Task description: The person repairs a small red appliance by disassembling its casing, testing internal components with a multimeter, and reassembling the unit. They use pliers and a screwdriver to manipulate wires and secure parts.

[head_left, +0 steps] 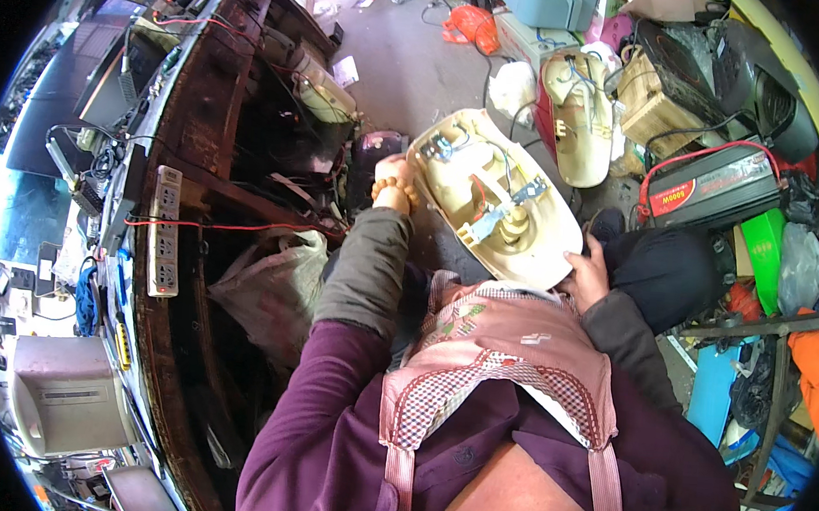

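Note:
An oval cream plastic appliance housing (543, 251) is tilted over my lap, its open inner side up. Inside it show wires, round posts and a metal bracket (508, 210) laid across the middle. My left hand (395, 180), with a beaded bracelet at the wrist, is closed at the housing's left edge; part of its fingers is hidden. My right hand (589, 276) grips the lower right rim, thumb on the edge. Beyond it on the floor lies a similar cream shell (583, 152) with a red side and loose wires.
A worn wooden bench runs along my left, with a white power strip (165, 231) on its side and a red cable (231, 227) crossing it. To my right sit a grey power inverter (718, 194), a wooden block (650, 103) and heaped bags. An orange plastic bag (471, 28) lies farther off.

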